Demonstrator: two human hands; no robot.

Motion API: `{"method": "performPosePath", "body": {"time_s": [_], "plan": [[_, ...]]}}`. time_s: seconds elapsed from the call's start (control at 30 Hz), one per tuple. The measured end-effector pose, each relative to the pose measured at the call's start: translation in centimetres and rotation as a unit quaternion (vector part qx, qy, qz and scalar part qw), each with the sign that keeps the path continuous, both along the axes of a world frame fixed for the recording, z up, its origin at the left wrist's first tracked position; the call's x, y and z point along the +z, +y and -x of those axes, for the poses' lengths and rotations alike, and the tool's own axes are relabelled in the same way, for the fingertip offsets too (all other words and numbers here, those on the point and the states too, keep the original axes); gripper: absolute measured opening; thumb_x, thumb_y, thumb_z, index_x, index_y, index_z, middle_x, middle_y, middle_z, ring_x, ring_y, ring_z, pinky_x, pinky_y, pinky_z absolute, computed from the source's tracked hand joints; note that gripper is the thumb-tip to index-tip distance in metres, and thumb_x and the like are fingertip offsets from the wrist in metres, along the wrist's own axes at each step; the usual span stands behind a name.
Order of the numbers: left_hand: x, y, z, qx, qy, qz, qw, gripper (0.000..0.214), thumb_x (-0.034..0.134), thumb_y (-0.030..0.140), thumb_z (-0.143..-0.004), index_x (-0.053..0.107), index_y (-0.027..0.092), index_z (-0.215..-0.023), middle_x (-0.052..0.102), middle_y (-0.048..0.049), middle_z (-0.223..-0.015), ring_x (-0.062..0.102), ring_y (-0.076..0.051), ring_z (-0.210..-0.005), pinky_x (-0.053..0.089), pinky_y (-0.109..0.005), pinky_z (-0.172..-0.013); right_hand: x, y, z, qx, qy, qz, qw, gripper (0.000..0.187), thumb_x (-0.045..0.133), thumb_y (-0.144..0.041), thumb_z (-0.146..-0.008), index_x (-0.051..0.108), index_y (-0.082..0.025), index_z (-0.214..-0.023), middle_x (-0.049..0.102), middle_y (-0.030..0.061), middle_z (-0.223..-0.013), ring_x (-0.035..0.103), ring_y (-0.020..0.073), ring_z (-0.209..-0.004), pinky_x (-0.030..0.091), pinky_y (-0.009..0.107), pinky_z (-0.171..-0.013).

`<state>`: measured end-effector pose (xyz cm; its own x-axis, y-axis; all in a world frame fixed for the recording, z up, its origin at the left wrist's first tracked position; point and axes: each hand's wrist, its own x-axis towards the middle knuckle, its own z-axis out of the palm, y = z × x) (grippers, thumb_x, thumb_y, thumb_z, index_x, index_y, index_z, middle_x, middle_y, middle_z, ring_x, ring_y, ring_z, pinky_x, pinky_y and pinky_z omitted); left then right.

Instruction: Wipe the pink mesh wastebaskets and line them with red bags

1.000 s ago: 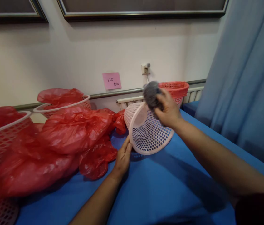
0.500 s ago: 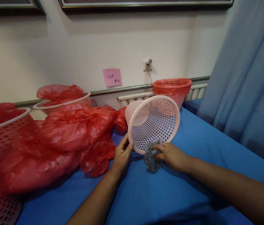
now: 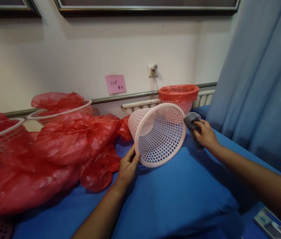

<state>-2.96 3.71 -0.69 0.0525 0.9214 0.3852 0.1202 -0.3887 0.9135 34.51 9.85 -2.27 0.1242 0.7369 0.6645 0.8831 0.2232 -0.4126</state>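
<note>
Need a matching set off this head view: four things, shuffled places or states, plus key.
1. unlined, pale perforated plastic basket
2. crumpled grey cloth
3. rectangular pink paper note
4. long blue fabric curtain

A. on the wall, with handwriting
B. held in the right hand
C. hanging at the picture's right
D. tipped, mouth toward the camera, left hand at its rim

Pairs: 1-D, 2-B, 3-A, 4-C
</note>
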Motion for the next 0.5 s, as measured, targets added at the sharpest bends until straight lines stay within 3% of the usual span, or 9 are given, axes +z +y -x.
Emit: {"method": "performPosePath", "body": {"time_s": [0.1, 0.2, 0.37, 0.43, 0.5], "plan": [[-0.1, 0.1, 0.0, 0.006, 0.01, -0.003, 1.0, 0.053, 0.068, 0.049, -0.09, 0.068, 0.02, -0.134, 0.068, -0.0107, -0.139, 0.062, -0.03, -0.132, 0.045, -0.049, -0.116, 3.4, 2.1, 1.6, 0.004, 0.114, 0.007, 0.993, 0.049, 0.059, -0.025, -0.079, 0.068, -0.015, -0.126, 0.07, 0.0146, -0.122, 0.066, 0.0311, -0.111, 0.052, 0.049, -0.102], [-0.1, 0.0, -0.1, 0.003, 0.016, -0.003, 1.0, 0.053, 0.068, 0.049, -0.09, 0.068, 0.019, -0.134, 0.068, -0.011, -0.139, 0.062, -0.031, -0.131, 0.045, -0.05, -0.116, 8.4, 3.3, 4.1, 0.031, 0.145, -0.029, 0.989, 0.05, 0.058, -0.022, -0.077, 0.069, -0.017, -0.126, 0.072, 0.0112, -0.119, 0.067, 0.0294, -0.108, 0.053, 0.047, -0.101], [0.4, -0.5, -0.4, -0.001, 0.017, -0.008, 1.0, 0.049, 0.067, 0.046, -0.091, 0.068, 0.02, -0.133, 0.069, -0.0095, -0.138, 0.063, -0.03, -0.129, 0.045, -0.049, -0.116, 16.0, 1.4, 9.8, 0.166, -0.053, -0.117, 0.978, 0.045, 0.06, -0.012, -0.077, 0.073, -0.021, -0.119, 0.069, 0.0092, -0.123, 0.06, 0.0316, -0.115, 0.048, 0.051, -0.104], [0.5, -0.6, -0.3, -0.003, 0.015, -0.011, 1.0, 0.049, 0.068, 0.047, -0.09, 0.069, 0.021, -0.132, 0.07, -0.0091, -0.135, 0.063, -0.03, -0.128, 0.045, -0.049, -0.116, 17.4, -0.6, 12.8, 0.215, -0.149, -0.121, 0.958, 0.04, 0.057, -0.008, -0.081, 0.074, -0.021, -0.116, 0.067, 0.0095, -0.125, 0.057, 0.0312, -0.114, 0.048, 0.05, -0.1], [0.1, -0.4, 0.0, 0.0, 0.018, -0.004, 1.0, 0.049, 0.07, 0.049, -0.088, 0.071, 0.02, -0.127, 0.073, -0.0094, -0.131, 0.065, -0.031, -0.125, 0.047, -0.049, -0.113, 17.2, -2.9, 15.7, 0.256, -0.238, -0.104, 0.931, 0.03, 0.056, -0.01, -0.088, 0.074, -0.021, -0.11, 0.064, 0.0102, -0.128, 0.055, 0.0302, -0.11, 0.049, 0.046, -0.093]]}}
